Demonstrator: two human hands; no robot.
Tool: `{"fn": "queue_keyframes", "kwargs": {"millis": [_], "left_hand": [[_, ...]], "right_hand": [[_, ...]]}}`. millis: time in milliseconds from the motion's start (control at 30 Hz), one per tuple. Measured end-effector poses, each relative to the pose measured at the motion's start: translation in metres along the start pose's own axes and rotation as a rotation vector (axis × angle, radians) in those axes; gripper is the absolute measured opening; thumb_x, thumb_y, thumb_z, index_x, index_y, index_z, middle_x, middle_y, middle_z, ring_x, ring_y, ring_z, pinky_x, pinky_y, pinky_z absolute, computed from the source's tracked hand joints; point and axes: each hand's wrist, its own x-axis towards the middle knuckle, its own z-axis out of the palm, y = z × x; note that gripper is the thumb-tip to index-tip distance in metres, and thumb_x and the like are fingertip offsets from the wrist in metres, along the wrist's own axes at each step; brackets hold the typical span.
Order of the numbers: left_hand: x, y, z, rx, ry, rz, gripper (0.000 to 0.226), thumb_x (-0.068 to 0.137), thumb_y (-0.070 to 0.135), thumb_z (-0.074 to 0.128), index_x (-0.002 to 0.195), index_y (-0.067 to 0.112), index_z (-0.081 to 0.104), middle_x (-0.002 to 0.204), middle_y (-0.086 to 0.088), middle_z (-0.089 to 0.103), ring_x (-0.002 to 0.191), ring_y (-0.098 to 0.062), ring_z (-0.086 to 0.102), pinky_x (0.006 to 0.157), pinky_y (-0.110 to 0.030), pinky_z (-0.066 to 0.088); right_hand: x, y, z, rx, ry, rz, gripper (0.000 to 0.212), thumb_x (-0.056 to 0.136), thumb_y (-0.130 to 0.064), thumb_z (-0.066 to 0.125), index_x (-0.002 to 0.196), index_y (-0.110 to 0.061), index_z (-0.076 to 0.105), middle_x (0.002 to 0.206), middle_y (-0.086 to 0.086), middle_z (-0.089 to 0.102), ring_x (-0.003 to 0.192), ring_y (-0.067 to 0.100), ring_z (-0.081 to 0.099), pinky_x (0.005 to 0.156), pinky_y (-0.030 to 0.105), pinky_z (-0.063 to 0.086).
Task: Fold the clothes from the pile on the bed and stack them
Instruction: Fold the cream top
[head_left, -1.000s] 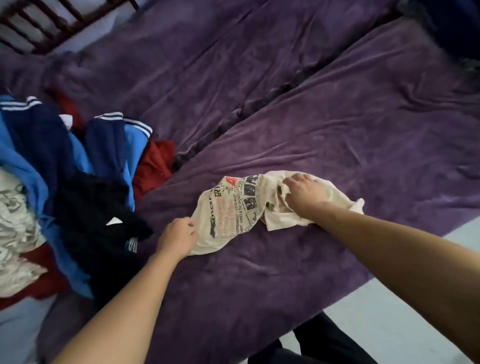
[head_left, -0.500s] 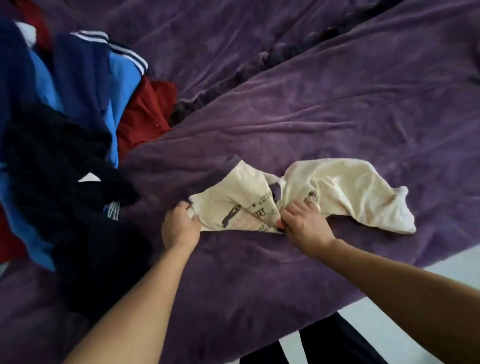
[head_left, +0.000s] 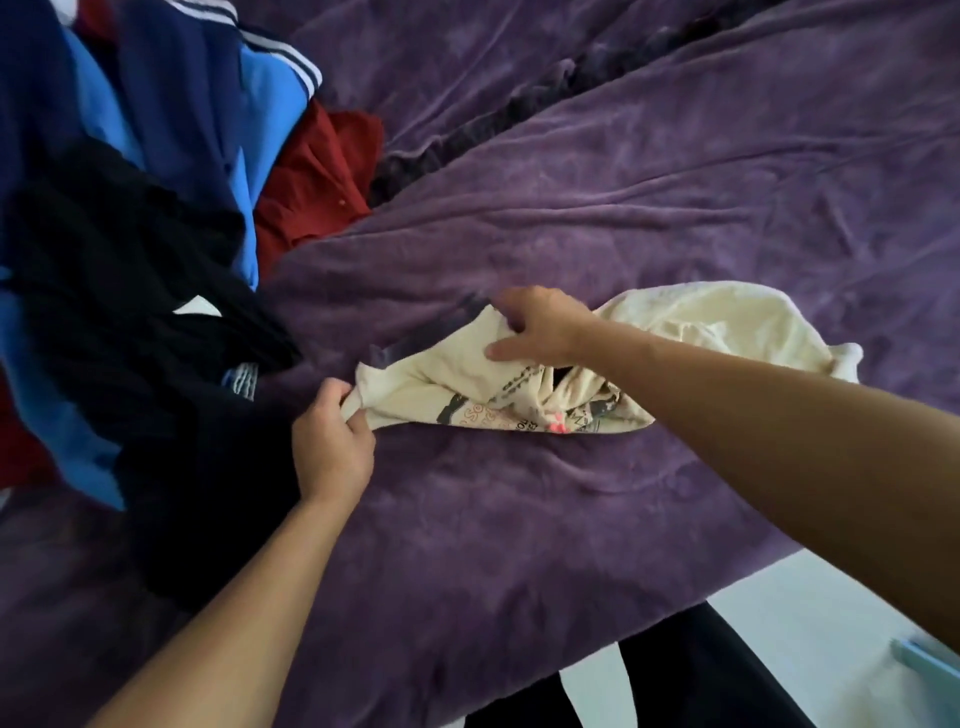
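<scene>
While the left hand (head_left: 332, 447) pinches the cream shirt (head_left: 701, 322), the right hand (head_left: 540, 327) clamps its edge.

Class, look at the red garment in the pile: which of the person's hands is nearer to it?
Left. The left hand grips the cream shirt below the red garment; the right hand holds it farther right.

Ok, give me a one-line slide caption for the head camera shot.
Both hands, left hand and right hand, grip a crumpled cream printed T-shirt on a purple blanket, beside the unfolded clothes pile.
</scene>
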Motion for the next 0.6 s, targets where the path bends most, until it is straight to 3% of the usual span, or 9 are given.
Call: {"fn": "queue_keyframes", "kwargs": {"millis": [67,167,267,367,433,500,600], "left_hand": [[0.011,0.005,-0.013,-0.048,0.072,-0.002,0.016,0.079,-0.009,0.053,0.09,0.002,0.058,0.083,-0.021,0.066,0.079,-0.041,0.06,0.067,-0.038,0.04],[0.036,0.032,-0.038,-0.145,0.158,0.05,0.02,0.076,-0.011,0.05,0.09,0.001,0.057,0.083,-0.018,0.064,0.079,-0.037,0.059,0.072,-0.033,0.038],[0.07,0.085,-0.063,-0.237,0.24,0.195,0.025,0.072,-0.01,0.047,0.094,-0.001,0.058,0.086,-0.018,0.065,0.082,-0.034,0.06,0.077,-0.033,0.042],[0.102,0.156,-0.072,-0.283,0.248,0.309,0.024,0.076,-0.002,0.047,0.097,0.003,0.058,0.082,-0.006,0.061,0.075,-0.021,0.056,0.072,-0.02,0.04],[0.115,0.209,-0.066,-0.292,0.23,0.37,0.023,0.078,0.003,0.048,0.098,0.005,0.059,0.081,0.0,0.056,0.072,-0.011,0.049,0.069,-0.014,0.036],[0.123,0.261,-0.053,-0.278,0.206,0.448,0.027,0.077,0.003,0.048,0.101,0.006,0.061,0.086,-0.004,0.06,0.077,-0.014,0.052,0.073,-0.02,0.037],[0.125,0.334,-0.016,-0.232,0.166,0.555,0.028,0.077,0.001,0.048,0.098,0.006,0.066,0.098,-0.012,0.065,0.09,-0.024,0.059,0.078,-0.021,0.037]], "right_hand": [[-0.016,-0.001,0.014,-0.02,0.006,-0.024,0.046,0.075,-0.044,0.073,0.116,-0.026,0.061,0.087,-0.01,0.056,0.087,0.02,0.057,0.071,0.03,0.042],[-0.047,0.008,0.009,0.183,0.321,-0.057,0.017,0.077,-0.036,0.07,0.086,-0.025,0.06,0.072,-0.011,0.05,0.074,0.017,0.05,0.065,0.03,0.038],[-0.067,0.023,-0.038,0.374,0.738,0.006,0.018,0.076,-0.028,0.066,0.079,-0.02,0.05,0.075,-0.008,0.05,0.071,0.015,0.048,0.063,0.03,0.035],[-0.08,0.045,-0.101,0.582,0.973,0.048,0.017,0.073,-0.023,0.06,0.07,-0.011,0.048,0.064,-0.004,0.05,0.061,0.013,0.046,0.056,0.033,0.038],[-0.091,0.068,-0.139,0.636,1.109,0.069,0.021,0.07,-0.02,0.057,0.061,-0.017,0.039,0.057,-0.01,0.039,0.052,0.002,0.034,0.051,0.026,0.032],[-0.103,0.098,-0.169,0.658,1.199,0.119,0.026,0.068,-0.018,0.056,0.059,-0.024,0.033,0.056,-0.015,0.035,0.05,0.0,0.032,0.05,0.023,0.03],[-0.115,0.163,-0.194,0.66,1.264,0.288,0.017,0.068,-0.022,0.057,0.074,-0.03,0.043,0.065,-0.017,0.042,0.058,-0.002,0.041,0.059,0.022,0.037]]}}
